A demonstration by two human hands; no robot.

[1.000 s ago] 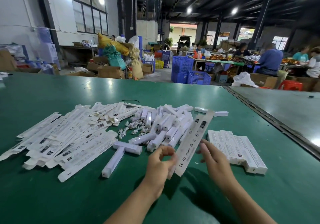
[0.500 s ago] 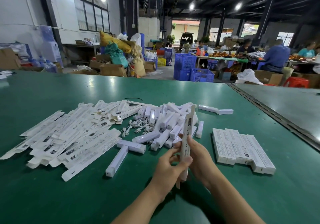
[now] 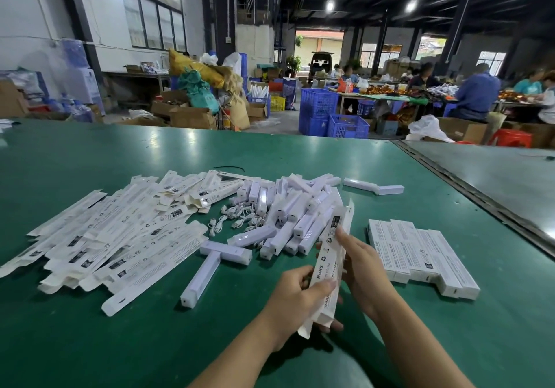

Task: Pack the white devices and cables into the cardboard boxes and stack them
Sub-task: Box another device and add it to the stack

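Both the left hand [image 3: 295, 294] and the right hand [image 3: 365, 270] grip one flat-looking carton [image 3: 329, 252]; squeezing it open askew could crease its thin card or tear an end flap.

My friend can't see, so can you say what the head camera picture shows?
A person's left hand and right hand hold one long white printed cardboard box over a green table. Beyond and left of it lie flattened white cardboard boxes, a pile of white bar-shaped devices and small white cables; closed white boxes sit in a row on the right.
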